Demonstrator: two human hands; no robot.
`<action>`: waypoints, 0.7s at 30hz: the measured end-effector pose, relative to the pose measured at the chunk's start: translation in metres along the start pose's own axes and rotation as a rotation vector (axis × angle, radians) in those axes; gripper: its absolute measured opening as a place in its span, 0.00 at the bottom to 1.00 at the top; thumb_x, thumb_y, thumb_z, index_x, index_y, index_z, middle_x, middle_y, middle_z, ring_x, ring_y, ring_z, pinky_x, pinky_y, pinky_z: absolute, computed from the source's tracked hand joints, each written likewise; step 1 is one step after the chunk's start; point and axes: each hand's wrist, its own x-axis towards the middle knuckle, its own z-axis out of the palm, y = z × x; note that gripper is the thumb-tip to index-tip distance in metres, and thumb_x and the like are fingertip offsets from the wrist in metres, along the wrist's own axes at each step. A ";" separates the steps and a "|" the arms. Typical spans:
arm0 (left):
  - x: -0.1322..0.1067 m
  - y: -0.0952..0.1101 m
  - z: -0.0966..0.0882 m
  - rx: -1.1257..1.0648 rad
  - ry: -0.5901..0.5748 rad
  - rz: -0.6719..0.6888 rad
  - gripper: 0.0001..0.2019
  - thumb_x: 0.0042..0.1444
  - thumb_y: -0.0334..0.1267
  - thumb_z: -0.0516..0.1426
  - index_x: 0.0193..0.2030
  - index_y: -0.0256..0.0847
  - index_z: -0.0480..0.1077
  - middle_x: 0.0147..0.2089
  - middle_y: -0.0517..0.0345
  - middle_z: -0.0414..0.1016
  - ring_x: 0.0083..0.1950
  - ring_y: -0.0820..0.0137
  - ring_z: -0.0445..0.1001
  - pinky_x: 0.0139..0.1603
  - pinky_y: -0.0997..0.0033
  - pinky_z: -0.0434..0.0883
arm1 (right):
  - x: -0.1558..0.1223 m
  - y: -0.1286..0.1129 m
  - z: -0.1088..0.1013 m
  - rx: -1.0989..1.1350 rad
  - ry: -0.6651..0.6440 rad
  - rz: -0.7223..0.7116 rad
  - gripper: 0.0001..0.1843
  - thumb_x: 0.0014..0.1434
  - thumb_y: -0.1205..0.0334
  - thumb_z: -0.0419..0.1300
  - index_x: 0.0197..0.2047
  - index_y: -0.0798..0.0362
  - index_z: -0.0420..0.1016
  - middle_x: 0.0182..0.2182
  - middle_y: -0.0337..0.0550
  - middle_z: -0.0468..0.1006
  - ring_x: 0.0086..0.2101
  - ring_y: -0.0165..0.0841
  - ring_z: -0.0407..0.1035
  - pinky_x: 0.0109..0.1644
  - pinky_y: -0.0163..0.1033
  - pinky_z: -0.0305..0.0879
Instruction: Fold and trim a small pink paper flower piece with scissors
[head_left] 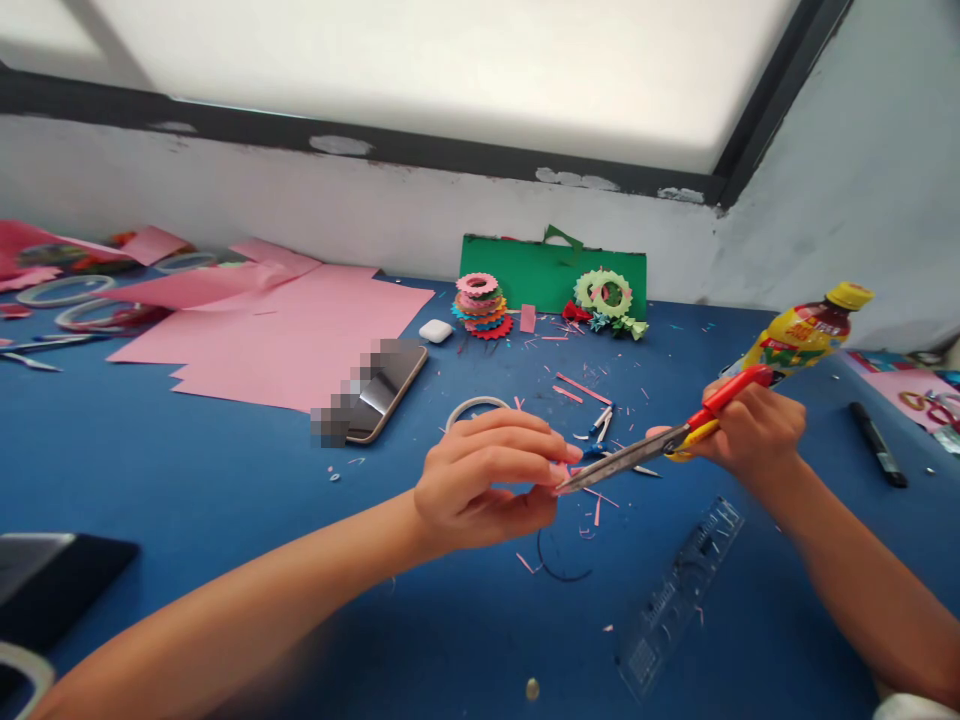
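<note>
Pink paper is showing above the table, between far and near edges, the left hand pinching it while the right hand is gripping scissors, seemingly trimming, the next move calling for a steady pinch.

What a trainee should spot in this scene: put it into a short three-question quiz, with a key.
1. Which hand holds the scissors?
2. True or false: the bottle's cap is blue.
3. Fill in: the stack of colourful rings stands in front of a ____ sheet.

Key:
1. The right hand.
2. False: the cap is yellow.
3. Green.
</note>
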 end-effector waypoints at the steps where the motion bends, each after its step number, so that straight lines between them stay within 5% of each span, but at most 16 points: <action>1: 0.000 0.000 0.000 -0.008 0.001 0.001 0.08 0.49 0.25 0.59 0.36 0.38 0.68 0.30 0.54 0.80 0.31 0.69 0.79 0.33 0.71 0.79 | 0.001 0.000 0.000 0.003 0.006 -0.006 0.22 0.53 0.43 0.59 0.21 0.51 0.62 0.19 0.38 0.69 0.22 0.28 0.62 0.25 0.34 0.54; 17: 0.003 0.005 -0.002 0.006 -0.050 0.000 0.06 0.50 0.27 0.59 0.35 0.37 0.68 0.29 0.53 0.80 0.31 0.69 0.79 0.34 0.72 0.79 | -0.001 -0.002 0.000 -0.064 -0.069 0.027 0.24 0.50 0.39 0.60 0.20 0.51 0.62 0.19 0.38 0.71 0.21 0.27 0.63 0.26 0.33 0.56; 21: 0.004 0.006 -0.003 0.011 -0.071 0.007 0.06 0.51 0.28 0.59 0.36 0.38 0.67 0.29 0.53 0.80 0.31 0.70 0.79 0.34 0.72 0.79 | 0.000 0.001 0.000 0.000 0.040 -0.017 0.22 0.49 0.43 0.63 0.20 0.51 0.62 0.19 0.36 0.72 0.21 0.26 0.63 0.26 0.33 0.56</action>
